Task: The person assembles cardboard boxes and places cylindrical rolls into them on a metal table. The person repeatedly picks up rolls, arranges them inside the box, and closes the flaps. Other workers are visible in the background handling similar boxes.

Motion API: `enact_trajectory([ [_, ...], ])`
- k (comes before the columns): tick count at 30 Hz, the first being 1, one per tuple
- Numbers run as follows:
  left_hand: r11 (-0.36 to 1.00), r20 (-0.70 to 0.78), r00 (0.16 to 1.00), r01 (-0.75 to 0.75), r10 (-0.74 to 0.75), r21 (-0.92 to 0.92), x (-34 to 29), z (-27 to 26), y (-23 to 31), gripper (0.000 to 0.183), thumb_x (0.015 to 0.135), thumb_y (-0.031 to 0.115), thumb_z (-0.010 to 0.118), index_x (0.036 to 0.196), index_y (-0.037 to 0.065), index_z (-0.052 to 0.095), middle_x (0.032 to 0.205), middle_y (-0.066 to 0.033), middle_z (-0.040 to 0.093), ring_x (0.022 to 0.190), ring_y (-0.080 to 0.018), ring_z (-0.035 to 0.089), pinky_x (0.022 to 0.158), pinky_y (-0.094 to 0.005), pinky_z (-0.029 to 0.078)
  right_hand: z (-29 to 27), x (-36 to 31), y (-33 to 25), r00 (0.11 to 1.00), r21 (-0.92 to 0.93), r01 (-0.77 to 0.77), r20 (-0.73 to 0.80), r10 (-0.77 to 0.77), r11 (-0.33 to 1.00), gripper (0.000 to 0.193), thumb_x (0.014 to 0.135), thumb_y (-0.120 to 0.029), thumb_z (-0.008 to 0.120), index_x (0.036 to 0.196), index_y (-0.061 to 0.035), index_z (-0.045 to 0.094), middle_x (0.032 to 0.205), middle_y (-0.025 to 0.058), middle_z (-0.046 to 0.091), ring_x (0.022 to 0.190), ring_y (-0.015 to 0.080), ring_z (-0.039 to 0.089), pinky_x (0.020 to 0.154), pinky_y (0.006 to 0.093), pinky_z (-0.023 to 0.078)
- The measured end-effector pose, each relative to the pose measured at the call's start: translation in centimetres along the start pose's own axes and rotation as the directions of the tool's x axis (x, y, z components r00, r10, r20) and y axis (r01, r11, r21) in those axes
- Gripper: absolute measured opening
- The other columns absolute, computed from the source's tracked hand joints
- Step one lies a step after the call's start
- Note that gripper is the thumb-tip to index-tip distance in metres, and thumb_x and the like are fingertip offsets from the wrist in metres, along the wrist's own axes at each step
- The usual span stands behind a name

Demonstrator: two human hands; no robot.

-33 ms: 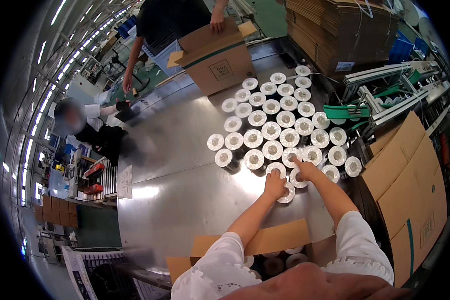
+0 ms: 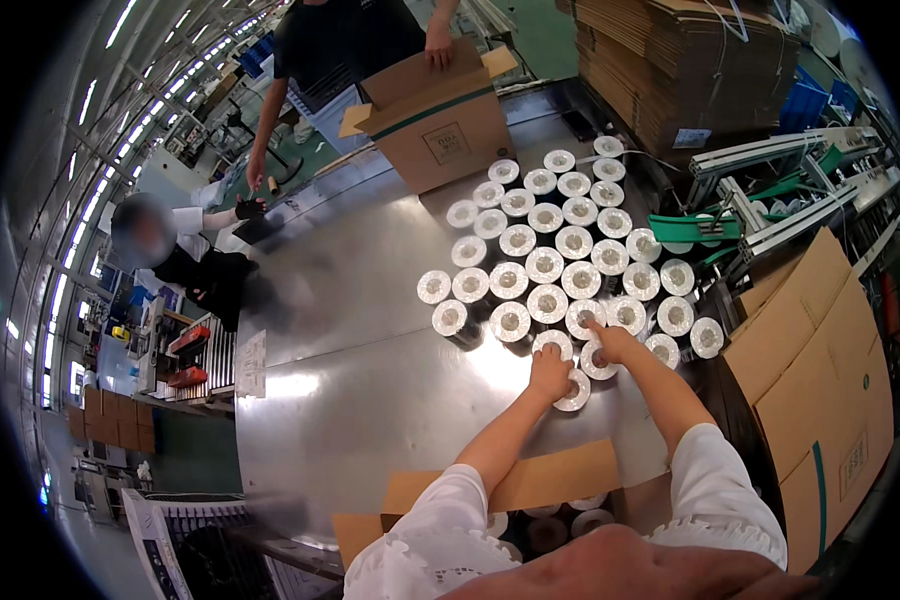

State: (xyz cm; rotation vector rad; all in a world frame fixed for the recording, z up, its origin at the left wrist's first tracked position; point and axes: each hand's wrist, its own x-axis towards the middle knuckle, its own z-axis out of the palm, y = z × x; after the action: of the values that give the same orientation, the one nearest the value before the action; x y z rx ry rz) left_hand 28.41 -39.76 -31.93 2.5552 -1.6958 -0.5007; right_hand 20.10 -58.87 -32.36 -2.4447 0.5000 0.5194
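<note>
Several dark cylinders with white ring-shaped tops stand upright in a close group on the metal table. My left hand reaches in at the near edge of the group, its fingers curled over the rim of one cylinder. Beside this hand stands another cylinder. My right hand grips a cylinder just to the right, a finger reaching onto the top of the one behind. The undersides of both hands are hidden.
An open carton holding similar cylinders stands right before me. Across the metal table, a co-worker's hand rests on another carton. Flattened cardboard, a metal conveyor frame and a large carton line the right side.
</note>
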Motion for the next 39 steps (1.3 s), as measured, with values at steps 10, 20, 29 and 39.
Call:
enact_trajectory([
  [10, 0.439, -0.148, 0.958, -0.027, -0.244, -0.898, -21.2, -21.4, -5.5, 0.032, 0.079, 0.022, 0.071, 0.107, 0.007, 0.069, 0.091, -0.0063, 0.067, 0.082, -0.0178, 0.064, 0.077, -0.0296, 0.05, -4.7, -14.1, -3.3, 0.983, 0.304, 0.15, -0.147, -0.11, 0.941, 0.079, 0.069, -0.023, 0.078, 0.135, -0.0004, 0.041, 0.093, 0.0189, 0.068, 0.083, 0.0225, 0.067, 0.073, 0.0337, 0.053],
  [20, 0.802, 0.185, 0.976, 0.018, 0.116, -0.597, -29.9, -15.9, 10.0, 0.023, 0.085, 0.027, 0.066, 0.096, 0.007, 0.072, 0.098, -0.0148, 0.063, 0.091, -0.0271, 0.059, 0.079, -0.0377, 0.047, -14.4, -30.7, -14.2, 0.896, 0.747, 0.371, -0.443, -0.003, 0.552, 0.071, 0.072, 0.005, 0.068, 0.137, 0.0017, 0.038, 0.094, 0.0132, 0.068, 0.082, 0.0152, 0.066, 0.074, 0.0288, 0.053],
  [29, 0.707, -0.333, 0.913, -0.396, 0.235, -0.586, -30.5, 0.5, 8.7, 0.043, 0.078, 0.027, 0.066, 0.119, 0.016, 0.06, 0.131, -0.012, 0.05, 0.128, -0.0338, 0.037, 0.104, -0.049, 0.029, -3.2, -40.3, -20.9, 0.732, -0.207, 0.672, 0.042, -0.68, 0.711, 0.058, 0.078, -0.015, 0.065, 0.129, 0.0006, 0.043, 0.087, 0.0207, 0.065, 0.077, 0.0349, 0.065, 0.065, 0.0406, 0.053],
  [39, 0.81, 0.219, 0.865, -0.296, 0.452, -0.506, -29.5, -10.3, 8.7, 0.033, 0.08, 0.024, 0.068, 0.11, 0.01, 0.067, 0.11, -0.0138, 0.059, 0.1, -0.0315, 0.056, 0.089, -0.0394, 0.046, 5.5, -34.5, -16.4, 0.965, 0.226, 0.235, 0.062, -0.255, 0.945, 0.023, 0.079, -0.02, 0.07, 0.09, -0.0011, 0.065, 0.086, 0.0162, 0.066, 0.078, 0.0299, 0.066, 0.067, 0.0401, 0.052],
])
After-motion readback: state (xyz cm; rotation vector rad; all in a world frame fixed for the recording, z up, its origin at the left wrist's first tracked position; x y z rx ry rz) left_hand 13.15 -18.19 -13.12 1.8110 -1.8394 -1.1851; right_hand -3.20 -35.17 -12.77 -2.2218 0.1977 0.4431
